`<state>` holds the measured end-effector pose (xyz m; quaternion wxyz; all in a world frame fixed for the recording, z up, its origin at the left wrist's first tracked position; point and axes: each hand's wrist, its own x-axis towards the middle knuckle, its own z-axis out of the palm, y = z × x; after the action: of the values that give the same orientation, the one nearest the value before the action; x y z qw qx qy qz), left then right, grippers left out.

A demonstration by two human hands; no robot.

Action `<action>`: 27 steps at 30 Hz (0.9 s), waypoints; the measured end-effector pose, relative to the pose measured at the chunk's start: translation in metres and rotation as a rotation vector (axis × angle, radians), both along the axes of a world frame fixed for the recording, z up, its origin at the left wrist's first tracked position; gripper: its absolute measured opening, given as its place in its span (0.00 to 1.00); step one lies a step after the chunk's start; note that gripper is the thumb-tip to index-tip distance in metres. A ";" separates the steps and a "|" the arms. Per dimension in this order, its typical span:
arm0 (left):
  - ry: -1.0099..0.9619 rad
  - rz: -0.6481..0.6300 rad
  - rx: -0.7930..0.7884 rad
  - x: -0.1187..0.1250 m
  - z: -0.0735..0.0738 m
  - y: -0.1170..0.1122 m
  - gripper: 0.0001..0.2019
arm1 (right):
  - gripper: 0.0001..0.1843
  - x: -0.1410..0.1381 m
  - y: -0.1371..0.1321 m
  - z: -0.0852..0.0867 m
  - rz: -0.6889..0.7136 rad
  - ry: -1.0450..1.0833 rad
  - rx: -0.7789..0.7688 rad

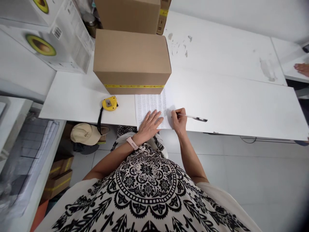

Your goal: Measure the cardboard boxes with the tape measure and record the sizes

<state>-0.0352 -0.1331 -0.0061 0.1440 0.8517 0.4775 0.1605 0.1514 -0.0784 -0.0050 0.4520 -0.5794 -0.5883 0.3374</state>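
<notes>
A printed sheet of paper lies at the front edge of the white table. My left hand rests flat on the sheet, fingers spread, a pink watch on its wrist. My right hand is closed round a white pen, its tip at the sheet's right edge. A brown cardboard box with yellow tape stands just behind the sheet.
A yellow tape measure lies left of the sheet, its strap hanging over the edge. More cartons stand behind, white printed boxes at left. A beige cap sits below the table. Another person's hand shows far right.
</notes>
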 end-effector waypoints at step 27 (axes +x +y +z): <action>-0.646 0.466 -0.122 -0.109 0.051 -0.024 0.29 | 0.19 -0.050 -0.030 0.043 0.334 0.155 -0.019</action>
<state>-0.1445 -0.1572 0.0444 0.2967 0.6164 0.5965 0.4197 0.1015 -0.1081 0.0376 0.4282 -0.4501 -0.6366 0.4569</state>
